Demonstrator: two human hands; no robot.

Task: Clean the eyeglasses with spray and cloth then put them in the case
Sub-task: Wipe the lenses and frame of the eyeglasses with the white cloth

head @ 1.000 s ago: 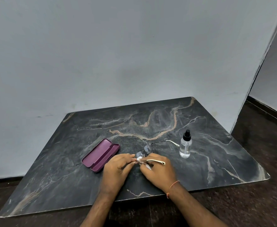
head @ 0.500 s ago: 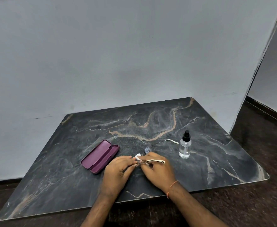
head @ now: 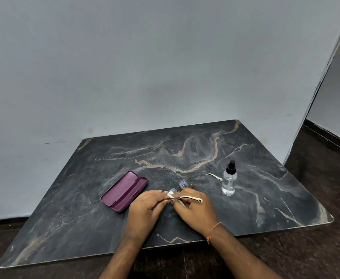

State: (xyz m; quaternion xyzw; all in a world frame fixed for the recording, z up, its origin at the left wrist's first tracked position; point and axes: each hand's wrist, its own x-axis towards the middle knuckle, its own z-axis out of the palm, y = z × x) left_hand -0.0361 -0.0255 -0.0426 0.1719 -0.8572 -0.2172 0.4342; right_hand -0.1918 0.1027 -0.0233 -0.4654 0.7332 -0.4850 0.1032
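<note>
Left of the frame, the open case [head: 125,191] blocks the way; at right stands the spray bottle [head: 229,179]. The surface [head: 185,150] behind them and along both edges lies open.

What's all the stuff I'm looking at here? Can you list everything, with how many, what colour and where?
eyeglasses: one, clear lenses with cream temple tips, held over the table's near middle
cloth: one, white, pinched between the hands at a lens
spray bottle: one, clear with black top, upright right of the glasses
case: one, purple, lying open left of the hands
table: one, dark marble with tan veins, against a grey wall
left hand: one, on the cloth
right hand: one, orange thread at wrist, holding the glasses
</note>
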